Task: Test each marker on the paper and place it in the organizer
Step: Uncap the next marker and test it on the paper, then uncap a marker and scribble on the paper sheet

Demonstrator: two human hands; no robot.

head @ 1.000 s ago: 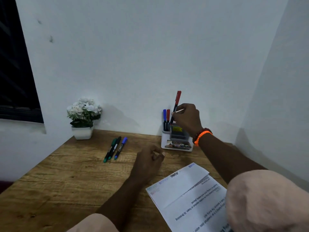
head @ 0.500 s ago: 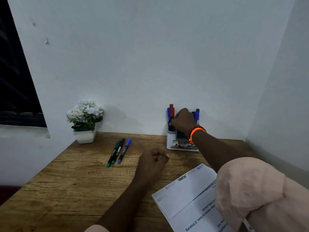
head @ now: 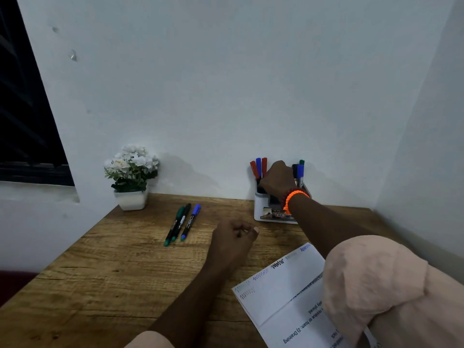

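Note:
A white organizer (head: 261, 210) stands against the back wall. In its left slot stand two red markers (head: 264, 167) and a blue marker (head: 258, 167); a blue-capped marker (head: 300, 172) and a green one (head: 301, 162) stand on its right side. My right hand (head: 277, 182) is over the organizer's top with its back to the camera and its fingers hidden. My left hand (head: 232, 241) rests on the table, loosely curled and holding nothing. The paper (head: 283, 290), with several scribbles along its edge, lies at the front right. A green marker (head: 172, 228), a black marker (head: 182, 220) and a blue marker (head: 190, 222) lie side by side on the table.
A small white pot of white flowers (head: 131, 177) sits at the back left of the wooden table (head: 113, 272). Walls close off the back and the right side. A dark window is on the left. My right sleeve covers part of the paper.
My right hand lowered the red marker into the organizer's left slot, where it now stands beside the blue and the other red. My left hand stayed put.

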